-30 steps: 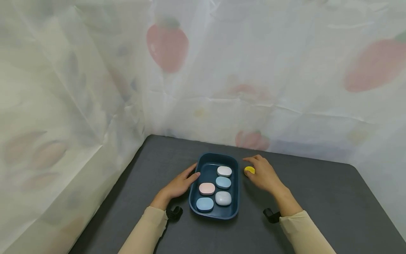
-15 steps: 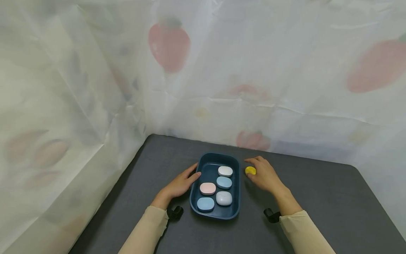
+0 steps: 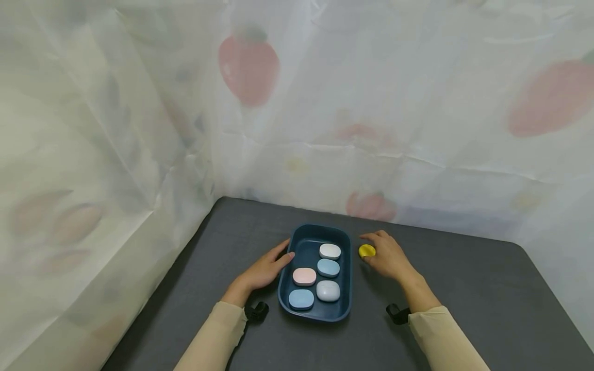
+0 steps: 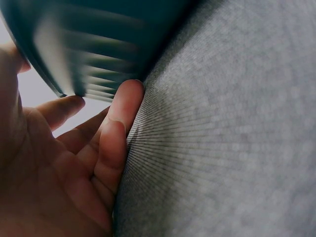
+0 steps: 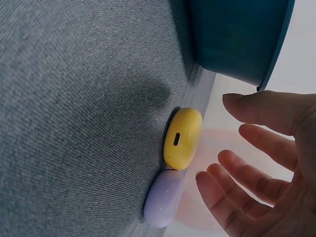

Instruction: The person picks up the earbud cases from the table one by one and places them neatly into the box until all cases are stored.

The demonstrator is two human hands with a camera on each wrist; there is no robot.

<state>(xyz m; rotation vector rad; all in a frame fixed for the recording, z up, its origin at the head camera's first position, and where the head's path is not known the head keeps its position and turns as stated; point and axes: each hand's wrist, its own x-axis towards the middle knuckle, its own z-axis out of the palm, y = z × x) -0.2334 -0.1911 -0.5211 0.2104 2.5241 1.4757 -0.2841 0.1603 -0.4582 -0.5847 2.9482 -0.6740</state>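
My left hand (image 3: 260, 268) holds the left side of a dark blue tray (image 3: 303, 247), thumb over the rim and fingers against the outer wall (image 4: 89, 54). Inside lie several earbud cases: a white one (image 3: 330, 251), a light blue one (image 3: 328, 268), a pink one (image 3: 304, 276), a pale glossy one (image 3: 328, 291) and another light blue one (image 3: 301, 299). Right of the tray, my right hand (image 3: 389, 256) hovers with spread fingers by a yellow earbud case (image 5: 182, 138) on the table. A lilac earbud case (image 5: 164, 197) touches the yellow one; the hand hides it in the head view.
A dark grey cloth-covered table (image 3: 473, 288) lies under everything. Pale curtains with printed strawberries (image 3: 249, 67) hang behind it and along its left side. Black straps (image 3: 397, 314) sit at both wrists.
My right thumb has drawn back a little, so more of the yellow earbud case shows. The left hand and the tray keep their places; the head view has shifted very slightly.
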